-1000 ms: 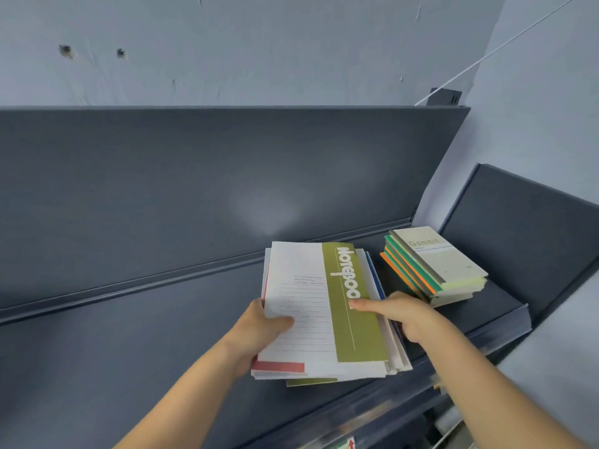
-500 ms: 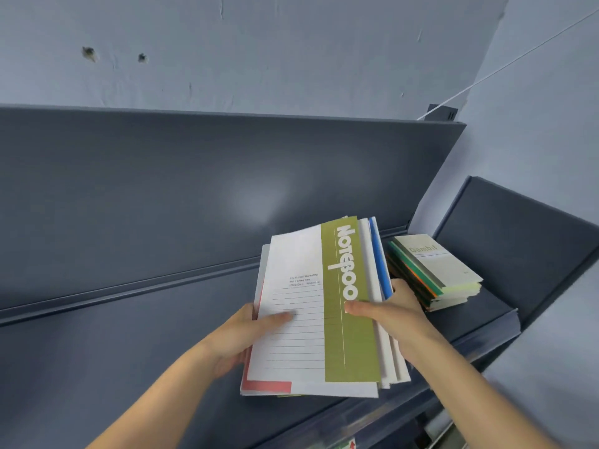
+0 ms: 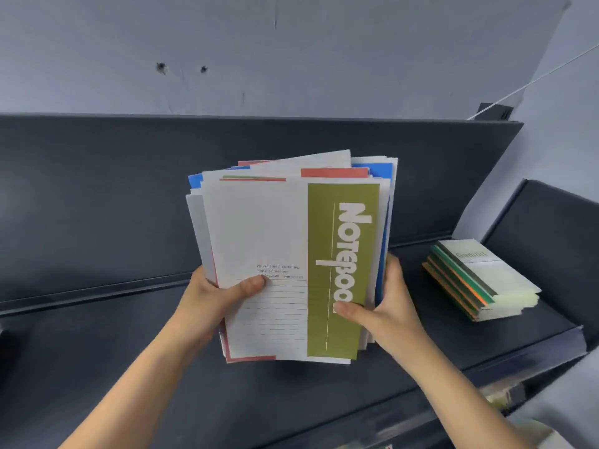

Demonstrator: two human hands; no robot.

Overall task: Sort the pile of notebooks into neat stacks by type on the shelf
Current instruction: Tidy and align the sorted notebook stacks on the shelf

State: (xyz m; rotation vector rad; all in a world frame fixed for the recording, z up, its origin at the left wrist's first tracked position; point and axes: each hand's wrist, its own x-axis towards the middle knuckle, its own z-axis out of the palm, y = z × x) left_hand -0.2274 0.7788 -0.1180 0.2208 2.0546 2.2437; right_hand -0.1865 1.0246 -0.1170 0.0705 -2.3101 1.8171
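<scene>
Through my head camera, I am holding the pile of big notebooks (image 3: 275, 241) tilted up above the shelf (image 3: 97, 351). My left hand (image 3: 220, 296) is gripping its left edge, and my right hand (image 3: 385, 306) is gripping its right edge. My thumbs are showing, but my other fingers are hiding behind the pile. The books underneath are only peeking out as red and blue edges. A small stack of notebooks (image 3: 483, 280) is lying on the shelf to the right, apart from the pile.
</scene>
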